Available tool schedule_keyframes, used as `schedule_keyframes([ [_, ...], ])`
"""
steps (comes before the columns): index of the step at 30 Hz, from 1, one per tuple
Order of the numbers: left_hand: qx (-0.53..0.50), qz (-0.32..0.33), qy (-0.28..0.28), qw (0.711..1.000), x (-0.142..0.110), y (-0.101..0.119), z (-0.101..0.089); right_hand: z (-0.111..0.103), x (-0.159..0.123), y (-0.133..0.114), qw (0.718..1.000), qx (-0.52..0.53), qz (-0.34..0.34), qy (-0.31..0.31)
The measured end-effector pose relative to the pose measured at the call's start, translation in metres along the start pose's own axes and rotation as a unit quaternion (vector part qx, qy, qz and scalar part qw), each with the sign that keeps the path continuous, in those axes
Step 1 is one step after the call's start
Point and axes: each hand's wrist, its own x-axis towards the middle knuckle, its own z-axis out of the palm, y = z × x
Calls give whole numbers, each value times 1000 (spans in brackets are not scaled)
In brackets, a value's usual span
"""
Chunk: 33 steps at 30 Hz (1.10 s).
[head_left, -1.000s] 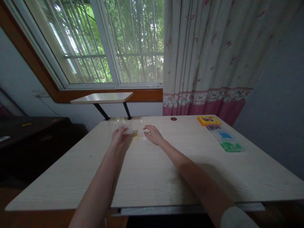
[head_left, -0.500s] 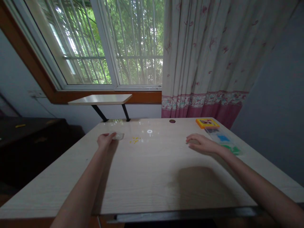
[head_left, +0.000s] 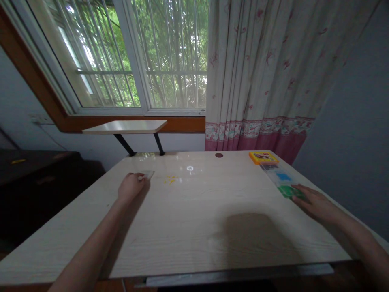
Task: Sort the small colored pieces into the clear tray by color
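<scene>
On the left of the table, my left hand [head_left: 131, 187] pinches a small clear plastic packet [head_left: 148, 175], which looks tilted up off the tabletop. Just to its right lie several tiny yellow pieces [head_left: 170, 179], loose on the surface. My right hand [head_left: 317, 205] is at the right side, its thumb and fingers apart over the near right edge of a clear packet with green contents [head_left: 285, 191]. Whether the fingertips press on that packet cannot be made out. Behind it lies a similar clear packet with blue contents [head_left: 283, 177].
A yellow-orange box [head_left: 263, 157] lies at the table's back right corner, with a darker packet [head_left: 270, 166] before it. A raised shelf [head_left: 127, 127] on black legs stands at the back left. A round cable hole [head_left: 219, 155] is near the rear edge.
My right hand has moved right and nearer, from over the table to the green packet. My left hand has turned, and the clear packet has tipped up with it.
</scene>
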Motion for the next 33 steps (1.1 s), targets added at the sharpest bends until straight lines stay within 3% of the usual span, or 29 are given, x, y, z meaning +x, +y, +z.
schedule_keyframes([
  [11, -34, -22, 107, 993, 13, 20, 24, -28, -3, -98, 992, 75, -50, -86],
  [15, -50, -45, 124, 990, 15, 27, 27, -28, 5, -107, 989, 93, -56, -101],
  [22, -79, -31, 106, 991, 14, 24, 25, -29, 23, -107, 976, 119, -87, -159],
  [24, -102, -33, 119, 987, 15, 26, 22, -32, 31, -115, 973, 129, -102, -165],
  [28, -190, -13, 160, 969, 15, 44, 11, -32, 58, -148, 963, 188, -153, -116],
  [30, -224, 13, 127, 966, 11, 59, 6, -26, 78, -175, 943, 247, -191, -112],
  [33, -376, 88, -4, 922, -5, 79, 2, -8, 108, -226, 915, 321, -229, -81],
])
